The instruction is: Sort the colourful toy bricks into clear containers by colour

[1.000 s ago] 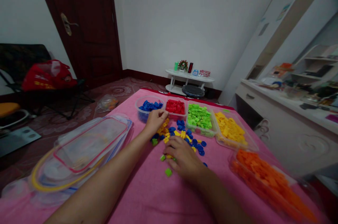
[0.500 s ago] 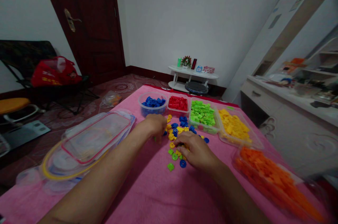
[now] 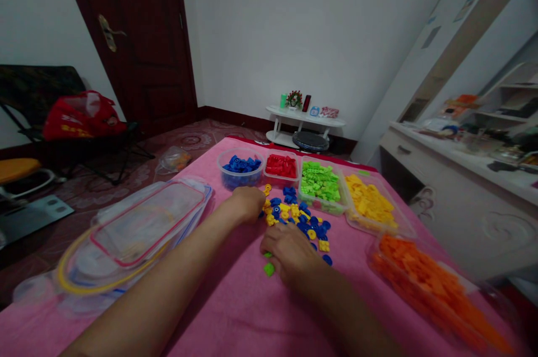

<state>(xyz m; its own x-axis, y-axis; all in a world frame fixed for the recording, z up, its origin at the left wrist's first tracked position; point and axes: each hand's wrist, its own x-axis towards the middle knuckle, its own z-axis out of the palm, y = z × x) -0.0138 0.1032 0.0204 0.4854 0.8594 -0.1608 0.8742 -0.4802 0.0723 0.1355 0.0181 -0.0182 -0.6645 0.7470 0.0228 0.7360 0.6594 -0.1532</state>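
Observation:
A loose pile of small blue, yellow and green plastic pieces (image 3: pixel 300 219) lies on the pink tablecloth (image 3: pixel 235 312). My left hand (image 3: pixel 247 204) rests at the pile's left edge, fingers curled down among the pieces; what it grips is hidden. My right hand (image 3: pixel 288 253) lies over the near side of the pile, fingers bent downward, beside a green piece (image 3: pixel 269 269). Behind the pile stand tubs of blue pieces (image 3: pixel 240 167), red pieces (image 3: pixel 281 167), green pieces (image 3: pixel 320 181) and yellow pieces (image 3: pixel 370 202).
A tub of orange pieces (image 3: pixel 424 284) sits at the right. Stacked clear lids with pink, blue and yellow rims (image 3: pixel 138 228) lie at the left. A white desk (image 3: pixel 462 189) stands right of the table; a dark door (image 3: pixel 138 37), a chair with a red bag (image 3: pixel 78 116) and a low white shelf (image 3: pixel 305 121) are beyond.
My left hand came back from the blue tub down to the pile's left edge. My right hand shifted slightly nearer over the pile, and the loose pieces have spread.

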